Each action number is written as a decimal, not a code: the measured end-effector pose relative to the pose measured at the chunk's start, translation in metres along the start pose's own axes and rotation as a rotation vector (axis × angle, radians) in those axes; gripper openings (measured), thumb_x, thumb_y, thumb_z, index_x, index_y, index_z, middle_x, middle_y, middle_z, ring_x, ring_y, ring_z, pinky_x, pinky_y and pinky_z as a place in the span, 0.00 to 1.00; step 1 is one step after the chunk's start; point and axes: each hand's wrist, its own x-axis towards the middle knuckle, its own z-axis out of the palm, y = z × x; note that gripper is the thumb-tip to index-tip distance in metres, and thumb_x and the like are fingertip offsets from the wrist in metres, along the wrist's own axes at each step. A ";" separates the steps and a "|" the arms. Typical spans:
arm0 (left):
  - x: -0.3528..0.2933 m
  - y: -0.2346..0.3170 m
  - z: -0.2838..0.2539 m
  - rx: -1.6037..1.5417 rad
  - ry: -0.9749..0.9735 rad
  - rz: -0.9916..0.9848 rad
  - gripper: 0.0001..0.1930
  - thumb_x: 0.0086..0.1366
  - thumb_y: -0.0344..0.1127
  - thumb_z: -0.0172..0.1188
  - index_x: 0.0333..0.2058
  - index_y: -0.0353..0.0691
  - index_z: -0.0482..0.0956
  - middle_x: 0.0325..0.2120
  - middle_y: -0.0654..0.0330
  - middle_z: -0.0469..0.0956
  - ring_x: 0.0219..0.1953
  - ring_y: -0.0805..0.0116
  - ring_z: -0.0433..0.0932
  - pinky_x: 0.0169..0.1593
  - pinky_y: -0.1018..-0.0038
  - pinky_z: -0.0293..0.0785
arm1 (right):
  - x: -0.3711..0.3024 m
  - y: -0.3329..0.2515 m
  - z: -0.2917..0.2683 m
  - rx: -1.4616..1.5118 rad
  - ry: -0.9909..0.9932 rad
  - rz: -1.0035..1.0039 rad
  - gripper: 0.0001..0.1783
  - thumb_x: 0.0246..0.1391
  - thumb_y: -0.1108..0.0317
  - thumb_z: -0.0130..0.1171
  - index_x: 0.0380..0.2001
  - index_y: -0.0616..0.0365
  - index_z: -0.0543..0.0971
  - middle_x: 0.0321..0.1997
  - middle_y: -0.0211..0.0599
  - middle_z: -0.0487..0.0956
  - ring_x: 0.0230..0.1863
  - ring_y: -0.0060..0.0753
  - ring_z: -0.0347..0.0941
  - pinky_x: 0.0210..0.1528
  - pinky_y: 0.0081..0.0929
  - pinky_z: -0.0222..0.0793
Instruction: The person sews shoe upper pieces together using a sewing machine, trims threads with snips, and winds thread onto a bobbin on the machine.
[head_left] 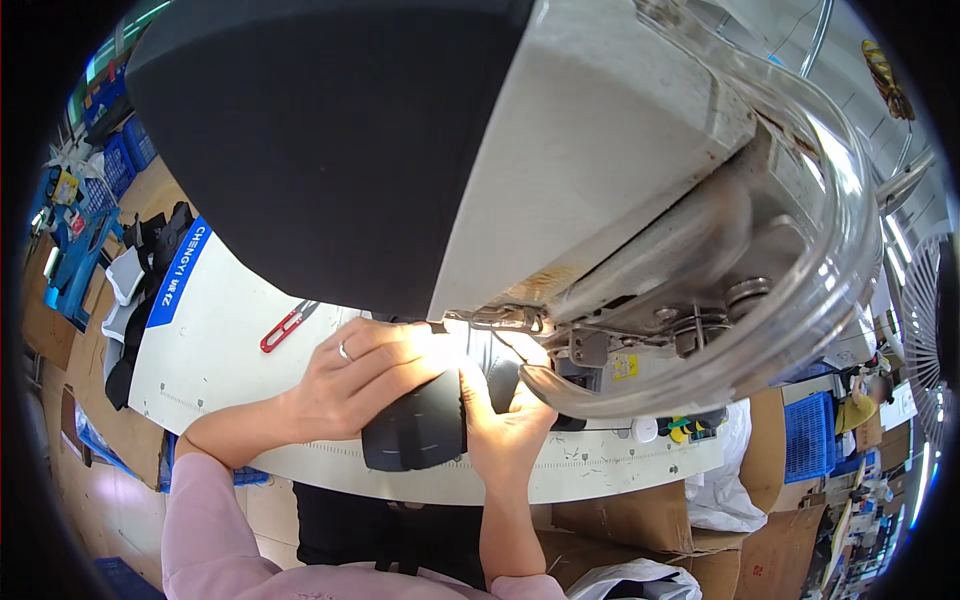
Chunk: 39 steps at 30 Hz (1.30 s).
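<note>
We have a dark piece (pixel 415 425) at the working end of what looks like a sewing machine (pixel 590 150), and we judge the work on it to be in progress rather than done. The piece lies between our two sets of fingers, its near part spreading toward us below them, its far edge lost in a bright glare just ahead of the fingertips. Our left hand (pixel 345 385) has its fingers bent over the piece from the left; the glare hides their tips, so we cannot tell whether they pinch it or only press it. Our right hand (pixel 500 425) grasps the piece from the right, thumb laid on top.

Of what is finished, we can confirm little: any stitching by the fingertips is washed out. What is left seems to include completing this pass and freeing the piece, which is at the machine, not set aside. Red-handled snips (pixel 283 328) lie on the tabletop (pixel 210 350), left of the left fingers and out of use. Farther left sits a heap of dark and white pieces (pixel 125 310); whether these are finished or waiting, we cannot say.
</note>
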 end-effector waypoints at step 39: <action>0.002 -0.016 0.008 -0.010 0.156 0.009 0.19 0.44 0.29 0.69 0.40 0.39 0.85 0.39 0.60 0.83 0.39 0.61 0.85 0.40 0.72 0.84 | 0.000 0.018 0.002 -0.102 0.082 0.010 0.10 0.60 0.73 0.69 0.26 0.66 0.82 0.19 0.16 0.70 0.20 0.08 0.56 0.21 0.18 0.46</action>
